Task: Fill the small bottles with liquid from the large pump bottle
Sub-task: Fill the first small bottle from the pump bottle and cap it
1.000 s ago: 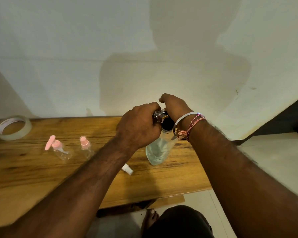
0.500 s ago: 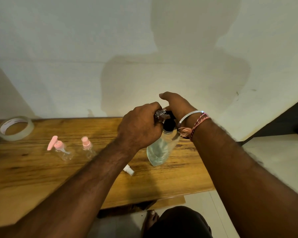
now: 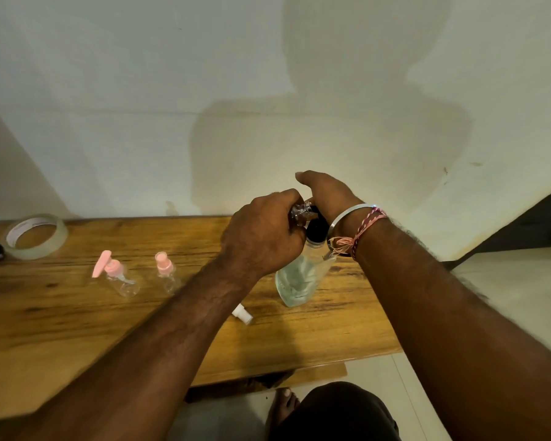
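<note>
The large clear pump bottle [image 3: 295, 283] stands on the wooden table [image 3: 77, 319], tilted a little, its black pump head [image 3: 317, 232] mostly covered. My right hand [image 3: 328, 194] rests on top of the pump head, thumb straight. My left hand [image 3: 261, 237] grips a small clear bottle [image 3: 301, 213] held right against the pump's spout; only its shiny top shows. Two more small clear bottles stand at the left: one with a pink pump top [image 3: 118, 275], one with a pink spray top [image 3: 166, 270].
A white cap [image 3: 242, 315] lies on the table near my left forearm. A roll of clear tape [image 3: 34, 235] sits at the far left by the wall, next to a dark object at the frame's edge. The table's front edge runs above my knee and foot.
My right hand has risen very slightly on the pump head. My left hand keeps the small bottle at the spout, and nothing else has moved.
</note>
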The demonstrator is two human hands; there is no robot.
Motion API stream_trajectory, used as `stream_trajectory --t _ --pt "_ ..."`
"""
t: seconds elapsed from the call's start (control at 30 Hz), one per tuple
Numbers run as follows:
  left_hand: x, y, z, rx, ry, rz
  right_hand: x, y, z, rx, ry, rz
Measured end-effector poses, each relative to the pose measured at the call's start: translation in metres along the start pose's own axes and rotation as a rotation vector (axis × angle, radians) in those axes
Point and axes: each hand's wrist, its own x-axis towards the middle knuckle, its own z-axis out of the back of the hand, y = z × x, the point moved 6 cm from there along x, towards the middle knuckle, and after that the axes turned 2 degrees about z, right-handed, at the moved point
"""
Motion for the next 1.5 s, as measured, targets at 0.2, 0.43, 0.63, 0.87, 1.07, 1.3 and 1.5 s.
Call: stream_trajectory --t 0.2,0.43,0.63,0.87,1.07,1.3,1.5 --pt "-0.001 0.002 -0.004 0.022 0.014 -0.008 -0.004 0.003 0.002 -0.148 -0.045 0.127" --pt "-0.002 0.0 -0.005 0.001 0.014 -0.014 -0.01 0.006 0.002 -0.178 -0.061 0.152" --pt "-0.001 0.001 0.0 -0.006 -0.004 -0.012 -0.014 0.004 0.002 -0.012 0.084 -0.059" --pt "0.0 0.0 0.0 -0.014 0.005 -0.007 0.001 0.001 0.003 -0.031 0.031 -0.007" --pt "-0.001 0.0 0.0 0.009 0.01 -0.004 0.004 -0.002 0.0 -0.024 -0.007 0.054" --pt "-0.001 0.001 -0.003 0.016 0.028 -0.002 0.0 -0.003 0.001 -0.128 -0.006 0.125" --pt "-0.001 0.0 -0.005 0.012 0.023 -0.012 -0.002 0.005 0.0 -0.295 0.02 0.213"
